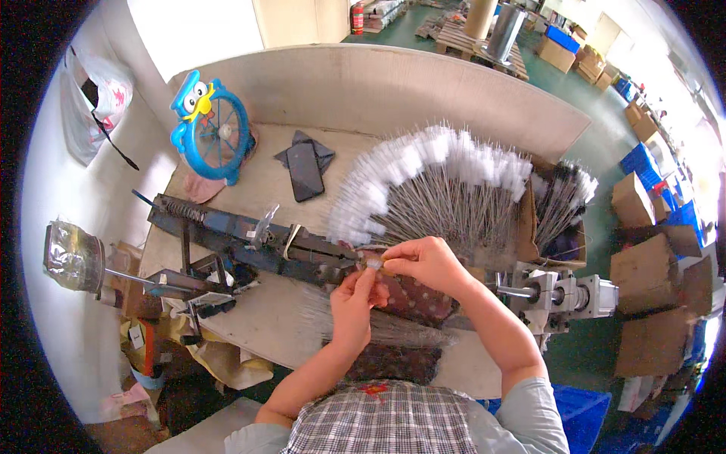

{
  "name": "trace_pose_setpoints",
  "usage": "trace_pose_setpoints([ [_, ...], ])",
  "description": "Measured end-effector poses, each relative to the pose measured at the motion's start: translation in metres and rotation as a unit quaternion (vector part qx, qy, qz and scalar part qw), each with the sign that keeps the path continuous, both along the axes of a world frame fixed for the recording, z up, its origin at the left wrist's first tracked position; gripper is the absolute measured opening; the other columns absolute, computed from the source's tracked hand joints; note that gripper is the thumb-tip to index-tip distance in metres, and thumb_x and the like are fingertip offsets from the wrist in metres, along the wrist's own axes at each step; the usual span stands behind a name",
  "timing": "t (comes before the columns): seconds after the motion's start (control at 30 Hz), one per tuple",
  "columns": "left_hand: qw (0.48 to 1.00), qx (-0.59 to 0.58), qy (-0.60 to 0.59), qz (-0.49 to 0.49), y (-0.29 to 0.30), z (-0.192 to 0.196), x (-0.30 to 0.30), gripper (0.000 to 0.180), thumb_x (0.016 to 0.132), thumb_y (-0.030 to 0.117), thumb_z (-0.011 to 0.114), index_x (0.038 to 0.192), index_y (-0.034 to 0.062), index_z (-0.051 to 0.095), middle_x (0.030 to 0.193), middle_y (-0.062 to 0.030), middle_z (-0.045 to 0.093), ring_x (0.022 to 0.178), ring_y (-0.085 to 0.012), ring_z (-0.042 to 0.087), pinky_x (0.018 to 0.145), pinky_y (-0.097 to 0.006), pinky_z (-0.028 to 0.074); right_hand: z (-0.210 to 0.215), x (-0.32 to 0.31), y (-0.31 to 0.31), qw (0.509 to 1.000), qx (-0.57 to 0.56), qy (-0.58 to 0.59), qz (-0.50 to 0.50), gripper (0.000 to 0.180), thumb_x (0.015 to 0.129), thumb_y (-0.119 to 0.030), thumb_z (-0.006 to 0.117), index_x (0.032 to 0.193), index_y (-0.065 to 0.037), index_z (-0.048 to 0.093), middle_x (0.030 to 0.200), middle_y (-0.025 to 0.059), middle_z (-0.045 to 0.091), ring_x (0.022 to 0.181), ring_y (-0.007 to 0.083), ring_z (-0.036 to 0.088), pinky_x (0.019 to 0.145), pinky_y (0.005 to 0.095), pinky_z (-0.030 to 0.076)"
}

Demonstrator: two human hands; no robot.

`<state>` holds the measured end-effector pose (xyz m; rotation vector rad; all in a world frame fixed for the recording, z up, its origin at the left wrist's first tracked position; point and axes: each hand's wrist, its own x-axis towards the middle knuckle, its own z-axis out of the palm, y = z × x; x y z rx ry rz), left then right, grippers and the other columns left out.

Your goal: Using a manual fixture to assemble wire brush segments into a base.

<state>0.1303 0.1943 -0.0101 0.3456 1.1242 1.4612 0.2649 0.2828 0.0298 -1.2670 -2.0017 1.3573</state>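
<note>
White-tipped wire brushes [435,163], apparently finished, are heaped on the bench [265,181]; loose wires [395,328] seem left to do. The left hand [354,304] and right hand [429,263] pinch a small white piece [373,263] beside the dark machine [227,236].

Landmark: wire brush pile [454,200], on table [268,200].
- Right, beside it: 1 carton [526,219] with a 2nd brush bunch [563,204] in it.
- Left: phone [305,172] lying on folded cloth [325,151]; farther left, duck-headed wheel [225,132].
- Behind: upright panel [378,79]; beyond that, on the floor, pallet [454,51] bearing 2 cylinders.
- Left and nearer the person: long clamp machine [219,236].
- Before it: left hand [354,299] and right hand [429,261], at the clamp machine's right end, small piece [372,263] between them; loose wires [401,331] nearer still.
- Right and nearer: motor unit [599,295].
- Far left: plastic bag [91,106] on the wall.
</note>
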Motion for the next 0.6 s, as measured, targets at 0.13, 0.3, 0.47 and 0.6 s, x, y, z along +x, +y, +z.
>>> trace_pose_setpoints([
  [0.13,1.0,0.008,0.005,-0.002,0.001,-0.005,-0.002,0.02,0.089,0.019,0.057,0.084,0.0004,0.059,0.067,-0.0057,0.059,0.057,-0.0112,0.054,0.052,-0.024,0.043,0.004,0.002,0.002,1.0,0.005,0.008,0.013,0.022,0.075,-0.024,0.066,0.089,-0.007,0.069,0.073,0.0105,0.067,0.065,0.0159,0.064,0.065,0.028,0.05],
  [0.3,0.999,0.006,0.029,-0.029,0.0,-0.003,-0.004,0.024,0.091,0.022,0.053,0.084,0.0002,0.059,0.068,-0.0065,0.06,0.057,-0.0129,0.054,0.054,-0.025,0.044,0.009,0.002,0.004,1.0,-0.007,0.002,0.022,0.023,0.077,-0.022,0.067,0.092,-0.005,0.069,0.076,0.0076,0.068,0.068,0.0099,0.061,0.065,0.0252,0.049],
  [0.47,0.998,0.014,-0.049,-0.045,0.002,0.0,-0.005,0.033,0.093,0.035,0.045,0.094,0.0036,0.057,0.081,-0.0086,0.062,0.074,-0.0194,0.06,0.071,-0.033,0.048,-0.003,0.001,0.003,0.999,0.024,0.03,0.019,0.023,0.078,-0.027,0.062,0.087,-0.008,0.069,0.074,0.0111,0.067,0.067,0.0226,0.065,0.065,0.0322,0.05],
  [0.6,0.981,-0.001,-0.188,0.043,0.001,-0.001,-0.001,0.036,0.093,0.037,0.043,0.104,0.0054,0.055,0.101,-0.0081,0.062,0.094,-0.0199,0.059,0.086,-0.036,0.045,0.011,-0.011,-0.019,0.978,0.202,-0.055,0.003,0.026,0.074,-0.033,0.065,0.082,-0.008,0.067,0.076,0.0085,0.063,0.077,0.0272,0.06,0.066,0.0398,0.047],
])
